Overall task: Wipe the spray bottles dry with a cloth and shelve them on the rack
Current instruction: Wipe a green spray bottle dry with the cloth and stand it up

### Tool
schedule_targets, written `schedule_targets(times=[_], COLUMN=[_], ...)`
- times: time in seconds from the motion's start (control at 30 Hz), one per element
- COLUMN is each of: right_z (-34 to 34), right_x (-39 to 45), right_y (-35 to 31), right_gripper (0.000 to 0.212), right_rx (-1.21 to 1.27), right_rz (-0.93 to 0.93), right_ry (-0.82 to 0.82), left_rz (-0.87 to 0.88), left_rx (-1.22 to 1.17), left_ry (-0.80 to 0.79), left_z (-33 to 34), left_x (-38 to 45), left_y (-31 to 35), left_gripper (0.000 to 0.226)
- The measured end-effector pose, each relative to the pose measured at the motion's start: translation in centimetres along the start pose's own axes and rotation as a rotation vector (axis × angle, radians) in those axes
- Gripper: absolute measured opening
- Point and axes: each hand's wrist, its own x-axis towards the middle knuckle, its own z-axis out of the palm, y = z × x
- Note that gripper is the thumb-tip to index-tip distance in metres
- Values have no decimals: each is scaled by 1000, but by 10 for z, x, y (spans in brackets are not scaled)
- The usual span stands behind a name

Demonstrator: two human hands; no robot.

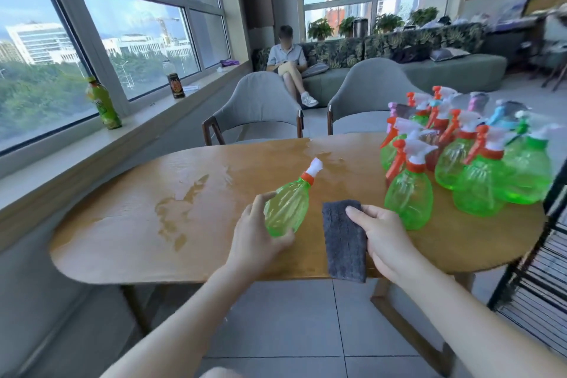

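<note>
Two hands busy | my left hand [256,242] grips green spray bottle [287,209] tilted over wet table [138,224] | my right hand [380,235] pinches grey cloth [343,242]

The left and middle of the tabletop [129,242] lie open, with only water puddles [175,209] on the wood, so a hand can pass freely there. The right end is crowded — a tight cluster of spray bottles [460,163] stands upright, triggers nearly touching, with no gap wide enough to reach between them. Beyond the right edge the black wire rack [534,279] stands just beside the tabletop, and two grey chairs [257,107] close off the far side.
</note>
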Motion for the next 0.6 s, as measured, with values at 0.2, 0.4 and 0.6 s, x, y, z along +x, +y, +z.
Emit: schedule_targets(times=[0.2,0.4,0.6], right_z=[-34,-45,-46], right_x=[-39,-61,-69], right_y=[1,4,4], right_gripper=[11,12,12], right_rx=[12,34,40], right_rz=[-33,-61,-67], right_ry=[15,21,20], left_rz=[-48,-143,-167], left_rx=[-106,-71,-49], left_ry=[109,55,24], left_z=[8,-3,-3], left_x=[-54,-64,-63], left_y=[12,6,11], left_gripper=[87,96,109])
